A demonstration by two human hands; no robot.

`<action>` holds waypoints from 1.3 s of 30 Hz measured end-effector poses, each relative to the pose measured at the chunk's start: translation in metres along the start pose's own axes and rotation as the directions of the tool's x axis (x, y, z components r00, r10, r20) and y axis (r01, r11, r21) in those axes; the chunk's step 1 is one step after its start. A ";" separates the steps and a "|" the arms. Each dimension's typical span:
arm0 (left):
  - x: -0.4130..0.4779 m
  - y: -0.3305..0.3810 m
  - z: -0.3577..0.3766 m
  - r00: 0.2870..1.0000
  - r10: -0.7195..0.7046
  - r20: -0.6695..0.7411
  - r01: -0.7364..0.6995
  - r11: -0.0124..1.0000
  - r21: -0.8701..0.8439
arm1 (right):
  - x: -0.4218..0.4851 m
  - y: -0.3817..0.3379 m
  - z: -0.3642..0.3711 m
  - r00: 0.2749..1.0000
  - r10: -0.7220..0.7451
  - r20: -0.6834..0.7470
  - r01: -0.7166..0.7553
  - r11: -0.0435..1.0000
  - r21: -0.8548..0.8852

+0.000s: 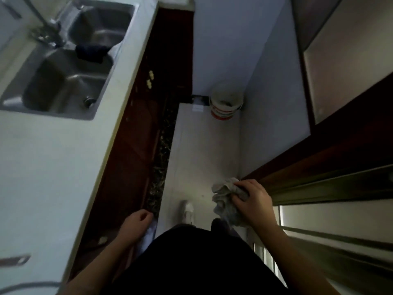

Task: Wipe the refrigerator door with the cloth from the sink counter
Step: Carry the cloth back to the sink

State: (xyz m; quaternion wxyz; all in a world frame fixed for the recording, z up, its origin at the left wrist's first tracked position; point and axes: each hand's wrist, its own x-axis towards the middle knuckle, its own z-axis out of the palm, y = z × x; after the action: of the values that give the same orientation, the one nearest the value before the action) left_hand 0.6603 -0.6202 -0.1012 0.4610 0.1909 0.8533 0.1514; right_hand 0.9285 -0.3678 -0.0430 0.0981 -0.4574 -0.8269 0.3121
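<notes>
One cloth (225, 202), bunched in the right hand (254, 202); left hand (137, 220) loosely curled, empty.

Chrome faucet (51, 26) top left, dark rag (91, 53) near its base, dark red cabinet fronts (136, 135) with pale knobs (150, 78), pale tiled floor (202, 150), white bucket (225, 103) with red band in far corner, white shoe (187, 211) on floor

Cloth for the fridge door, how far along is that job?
Done: the cloth is off the sink counter. In hand: the right hand grips it, bunched, beside the dark red door. The left hand hangs idle. Left: the wiping itself; contact with the door is unclear.
</notes>
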 end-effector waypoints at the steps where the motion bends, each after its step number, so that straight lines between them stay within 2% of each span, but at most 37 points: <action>1: 0.018 0.024 -0.010 0.999 0.041 0.030 -0.042 0.998 0.043 | 0.015 -0.002 -0.006 1.000 0.021 -0.022 -0.021 1.000 -0.005; 3: 0.048 0.074 -0.032 0.992 0.109 0.060 -0.115 0.988 0.103 | 0.045 -0.004 -0.017 0.996 0.072 -0.054 -0.073 0.997 -0.007; 6: 0.086 0.140 -0.064 0.983 0.172 0.071 -0.178 0.980 0.092 | 0.091 -0.004 -0.030 0.986 0.133 -0.097 -0.132 0.991 0.015; 10: 0.135 0.196 -0.093 0.979 0.197 0.047 -0.200 0.977 0.067 | 0.165 0.001 -0.031 0.988 0.151 -0.041 -0.150 0.988 0.029; 15: 0.186 0.215 -0.120 0.996 0.086 -0.037 -0.084 0.994 0.069 | 0.284 -0.004 -0.018 0.998 0.018 0.066 -0.022 0.998 0.055; 22: 0.210 0.222 -0.152 0.976 -0.104 -0.192 0.088 0.992 -0.093 | 0.441 -0.057 -0.014 0.956 -0.200 0.215 0.180 0.978 0.109; 27: 0.243 0.236 -0.187 0.955 -0.193 -0.226 0.156 0.973 -0.172 | 0.524 -0.089 -0.015 0.938 -0.272 0.213 0.249 0.960 0.131; 33: 0.341 0.288 -0.250 0.969 -0.147 -0.198 0.112 0.977 -0.179 | 0.612 -0.100 -0.018 0.963 -0.196 0.182 0.178 0.978 0.110; 39: 0.441 0.385 -0.320 0.995 0.060 -0.085 -0.061 0.998 -0.002 | 0.680 -0.109 -0.035 0.999 -0.022 0.045 0.018 0.996 0.085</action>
State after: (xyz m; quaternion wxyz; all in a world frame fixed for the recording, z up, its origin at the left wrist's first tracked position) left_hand 0.2401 -0.1017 -0.0859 0.4200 0.2090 0.8655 0.1752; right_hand 0.4855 0.1611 -0.0335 0.1016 -0.4372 -0.8196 0.3561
